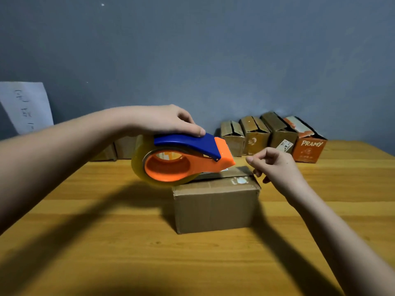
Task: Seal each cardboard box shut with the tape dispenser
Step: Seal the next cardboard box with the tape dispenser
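The tape dispenser [181,159], gripped from above by the left hand [168,122], hovers over the cardboard box [215,204] at table centre. At its three o'clock, the right hand [275,165] seems to pinch the tape end, though clear tape hardly shows. A slipped end would likely curl and stick crooked.

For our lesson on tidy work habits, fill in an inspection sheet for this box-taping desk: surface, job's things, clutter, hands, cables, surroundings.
Surface: wooden table, shadowed.
Job's things: cardboard box at centre; tape dispenser over its top left.
Clutter: row of boxes with flaps up by the wall, orange box at its right end.
Hands: left hand grips the dispenser; right hand hovers, fingers pinched, at the box's far right corner.
Cables: nothing seen.
Surroundings: grey wall; paper sheet at left.
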